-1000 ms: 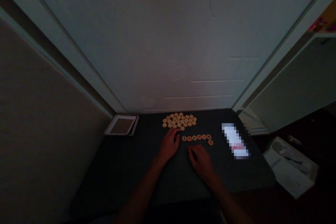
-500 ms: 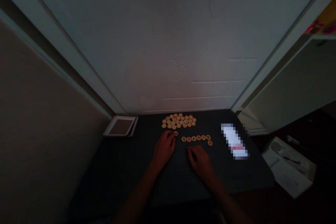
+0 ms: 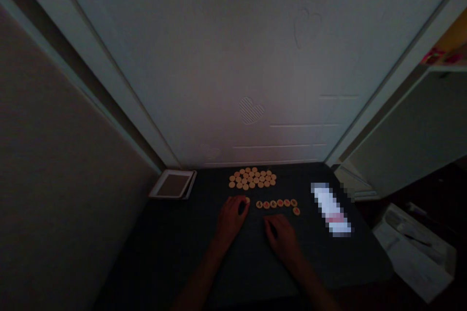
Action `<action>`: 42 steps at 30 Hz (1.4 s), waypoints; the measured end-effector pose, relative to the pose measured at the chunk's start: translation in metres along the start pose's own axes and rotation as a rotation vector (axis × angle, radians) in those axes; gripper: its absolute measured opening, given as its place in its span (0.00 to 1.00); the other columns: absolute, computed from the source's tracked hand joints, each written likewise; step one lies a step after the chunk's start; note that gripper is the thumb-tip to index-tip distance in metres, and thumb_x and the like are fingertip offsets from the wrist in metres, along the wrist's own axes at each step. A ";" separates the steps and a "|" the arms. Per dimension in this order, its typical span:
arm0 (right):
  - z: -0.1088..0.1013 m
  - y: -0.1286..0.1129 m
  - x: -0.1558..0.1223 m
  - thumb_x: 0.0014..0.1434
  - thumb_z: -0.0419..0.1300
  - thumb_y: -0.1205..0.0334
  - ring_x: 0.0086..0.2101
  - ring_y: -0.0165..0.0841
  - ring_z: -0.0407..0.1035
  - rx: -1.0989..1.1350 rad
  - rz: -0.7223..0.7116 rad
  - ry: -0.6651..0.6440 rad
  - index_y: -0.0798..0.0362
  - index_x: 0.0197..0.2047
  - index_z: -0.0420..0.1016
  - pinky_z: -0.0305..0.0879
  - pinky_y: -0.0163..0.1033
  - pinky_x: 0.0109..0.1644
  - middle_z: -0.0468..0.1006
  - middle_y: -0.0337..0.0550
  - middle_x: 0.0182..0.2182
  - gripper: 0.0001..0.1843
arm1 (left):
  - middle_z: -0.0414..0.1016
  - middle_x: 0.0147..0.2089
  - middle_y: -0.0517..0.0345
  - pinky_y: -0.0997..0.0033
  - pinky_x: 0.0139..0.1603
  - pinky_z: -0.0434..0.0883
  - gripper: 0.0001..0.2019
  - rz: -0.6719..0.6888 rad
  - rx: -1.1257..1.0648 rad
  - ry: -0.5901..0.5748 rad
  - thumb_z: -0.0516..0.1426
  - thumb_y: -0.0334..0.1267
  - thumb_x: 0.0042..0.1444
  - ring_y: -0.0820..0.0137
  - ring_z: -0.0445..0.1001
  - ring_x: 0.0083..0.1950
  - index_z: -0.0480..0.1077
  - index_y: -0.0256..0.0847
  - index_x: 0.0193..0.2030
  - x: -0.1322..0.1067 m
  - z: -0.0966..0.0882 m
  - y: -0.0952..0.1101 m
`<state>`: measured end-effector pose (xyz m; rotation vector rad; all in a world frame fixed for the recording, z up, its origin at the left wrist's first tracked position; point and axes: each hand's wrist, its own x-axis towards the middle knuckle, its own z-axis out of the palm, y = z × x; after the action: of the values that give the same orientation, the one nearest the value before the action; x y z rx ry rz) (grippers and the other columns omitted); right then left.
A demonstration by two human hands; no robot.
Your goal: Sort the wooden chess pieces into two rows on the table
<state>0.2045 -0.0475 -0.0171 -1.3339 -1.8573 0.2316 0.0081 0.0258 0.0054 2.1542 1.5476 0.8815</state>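
While our left hand [image 3: 232, 221] reaches forward, its fingertips touch one pale disc [image 3: 247, 200] on the dark table [image 3: 175, 248]; we cannot tell whether they pinch it or only press on it. Our right hand [image 3: 283, 238] rests to the right and a little closer to us, its fingers loosely curled, and we cannot tell whether anything is under them. Beyond the left hand, and well apart from the right, lies a crowded cluster of plain discs [image 3: 252, 185]. Just past our right fingertips runs a row of marked discs [image 3: 273, 204], some marks red, some dark, with a red-marked disc [image 3: 296, 211] just beside its far right end, on our side. That row stands between our right hand and the cluster. Farther right of both hands lies a bright slab blurred into blocks [image 3: 331, 210], and past the table's edge a white box [image 3: 419, 248] sits lower down. Left of our left hand, by the table's back corner, we see a white-bordered flat case [image 3: 172, 184]. Ahead of both hands, a pale panel [image 3: 204, 82] with raised hearts closes off the table's back.
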 end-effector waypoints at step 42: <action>0.002 0.000 -0.007 0.68 0.58 0.59 0.40 0.38 0.76 0.012 -0.085 -0.092 0.49 0.54 0.72 0.75 0.43 0.44 0.81 0.45 0.40 0.13 | 0.84 0.42 0.59 0.68 0.49 0.76 0.09 -0.160 -0.548 -0.168 0.57 0.45 0.65 0.66 0.81 0.45 0.74 0.46 0.45 -0.050 0.004 0.037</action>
<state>0.2041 -0.0532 -0.0224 -1.2513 -1.9815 0.2632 0.0273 -0.0333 0.0106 1.6450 1.2008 0.9140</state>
